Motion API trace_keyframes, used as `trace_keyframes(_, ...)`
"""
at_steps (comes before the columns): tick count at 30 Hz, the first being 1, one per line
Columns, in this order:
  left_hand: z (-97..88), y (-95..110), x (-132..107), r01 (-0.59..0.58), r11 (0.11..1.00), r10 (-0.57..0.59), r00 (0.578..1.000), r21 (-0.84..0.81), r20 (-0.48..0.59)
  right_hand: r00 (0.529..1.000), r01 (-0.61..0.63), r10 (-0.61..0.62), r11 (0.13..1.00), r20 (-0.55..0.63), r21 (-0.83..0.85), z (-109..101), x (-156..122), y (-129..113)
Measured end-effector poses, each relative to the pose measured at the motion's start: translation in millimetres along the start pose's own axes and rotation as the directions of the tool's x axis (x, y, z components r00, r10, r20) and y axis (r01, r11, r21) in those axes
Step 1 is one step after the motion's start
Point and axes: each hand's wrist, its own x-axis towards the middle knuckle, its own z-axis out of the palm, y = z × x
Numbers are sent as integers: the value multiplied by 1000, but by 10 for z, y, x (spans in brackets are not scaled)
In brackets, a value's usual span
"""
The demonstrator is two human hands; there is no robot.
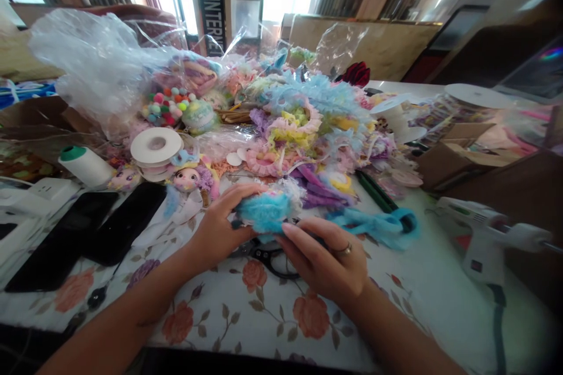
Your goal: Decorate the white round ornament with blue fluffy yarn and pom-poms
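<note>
My left hand (222, 222) is wrapped round the left side of a fluffy, bright-blue wool piece (264, 211) with white lacy trim at its upper right. The fingers of my right hand (329, 261) pinch its lower right edge; a ring is on one finger. What lies under the wool is hidden from me. Below the hands, black-handled scissors (264, 255) lie on the floral tablecloth (220, 319), partly covered. A loose strand of blue wool (378, 228) stretches out on the right. Just beyond my hands are purple felt-like strips (314, 187).
A hot glue gun (484, 234) stands at right, near a cardboard box (461, 152). Two black phones (127, 222) lie left, by a thread cone (85, 167), ribbon spool (156, 146) and doll head (187, 179). Lace, pompoms (167, 108) and plastic bags (97, 64) heap up behind.
</note>
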Motion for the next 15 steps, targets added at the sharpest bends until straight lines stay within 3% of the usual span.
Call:
trace_keyframes(4, 7, -19, -16, 24, 1000, -24, 1000, 19, 0, 995, -101, 101, 995, -20, 18, -9, 79, -22)
trace_keyframes(11, 47, -43, -13, 58, 998, -58, 998, -3, -14, 954, -301, 296, 941, 50, 153, 15, 107, -47)
trace_keyframes(15, 71, -64, -32, 29, 1000, -29, 999, -2, -31, 942, -335, 325, 920, 77, 205, 32, 107, -68)
